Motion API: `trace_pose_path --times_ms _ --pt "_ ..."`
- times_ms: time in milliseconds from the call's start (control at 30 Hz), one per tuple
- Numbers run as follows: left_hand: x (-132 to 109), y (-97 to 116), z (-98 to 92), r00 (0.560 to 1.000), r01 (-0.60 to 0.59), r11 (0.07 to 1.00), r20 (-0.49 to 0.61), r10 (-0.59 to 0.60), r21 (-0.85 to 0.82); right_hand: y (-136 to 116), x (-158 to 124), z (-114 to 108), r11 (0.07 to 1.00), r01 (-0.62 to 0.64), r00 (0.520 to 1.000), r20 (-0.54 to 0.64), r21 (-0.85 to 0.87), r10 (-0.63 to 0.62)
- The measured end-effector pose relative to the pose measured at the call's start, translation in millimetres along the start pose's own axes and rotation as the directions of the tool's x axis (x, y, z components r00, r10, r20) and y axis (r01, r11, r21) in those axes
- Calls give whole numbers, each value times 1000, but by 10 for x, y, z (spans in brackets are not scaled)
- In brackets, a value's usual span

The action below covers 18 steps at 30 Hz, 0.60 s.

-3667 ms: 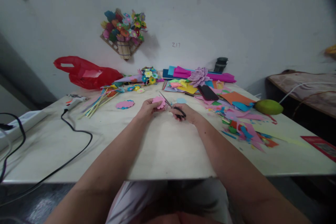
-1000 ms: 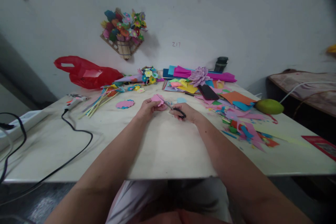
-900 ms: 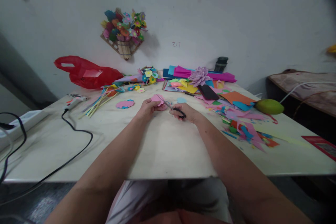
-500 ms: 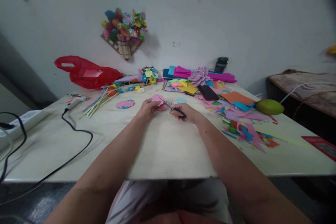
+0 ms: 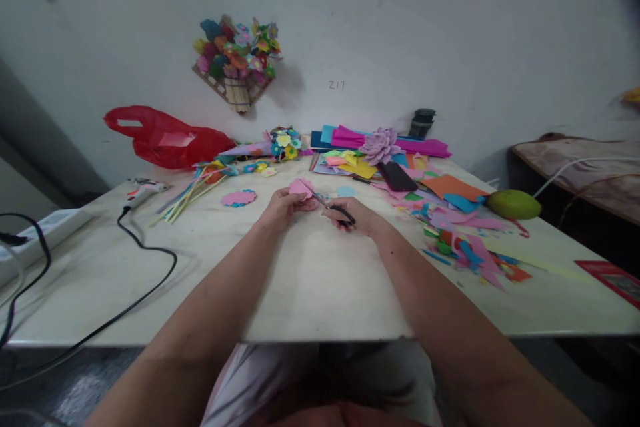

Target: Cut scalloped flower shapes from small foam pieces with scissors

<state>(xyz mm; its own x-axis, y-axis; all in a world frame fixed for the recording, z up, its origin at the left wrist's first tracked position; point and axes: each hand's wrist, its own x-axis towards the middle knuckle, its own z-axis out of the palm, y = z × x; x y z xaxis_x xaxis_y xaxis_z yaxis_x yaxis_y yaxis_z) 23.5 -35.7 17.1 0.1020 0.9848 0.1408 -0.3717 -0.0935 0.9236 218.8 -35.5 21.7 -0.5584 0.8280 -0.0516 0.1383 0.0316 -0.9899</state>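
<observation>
The left hand (image 5: 280, 209) pinches a pink scalloped piece (image 5: 299, 189) above the middle of the table (image 5: 320, 287), thumb hiding its lower left edge; the right hand (image 5: 356, 216) grips black-handled scissors (image 5: 345, 213), fingers partly covering the loops; whether the blades touch the pink is unclear.

Arms (image 5: 230, 280) stretch forward, left fingers (image 5: 296, 198) and right fingers (image 5: 332, 213) curled.
</observation>
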Motion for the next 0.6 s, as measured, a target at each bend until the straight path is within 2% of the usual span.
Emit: trace_pose_path --times_ms 267,600 --pt "-16 12 10 1000 9 999 15 -8 -30 -37 -34 6 998 20 1000 14 -58 -20" --pt "-12 3 6 1000 8 1000 17 -7 -25 -73 -50 39 999 5 1000 -14 -35 -6"
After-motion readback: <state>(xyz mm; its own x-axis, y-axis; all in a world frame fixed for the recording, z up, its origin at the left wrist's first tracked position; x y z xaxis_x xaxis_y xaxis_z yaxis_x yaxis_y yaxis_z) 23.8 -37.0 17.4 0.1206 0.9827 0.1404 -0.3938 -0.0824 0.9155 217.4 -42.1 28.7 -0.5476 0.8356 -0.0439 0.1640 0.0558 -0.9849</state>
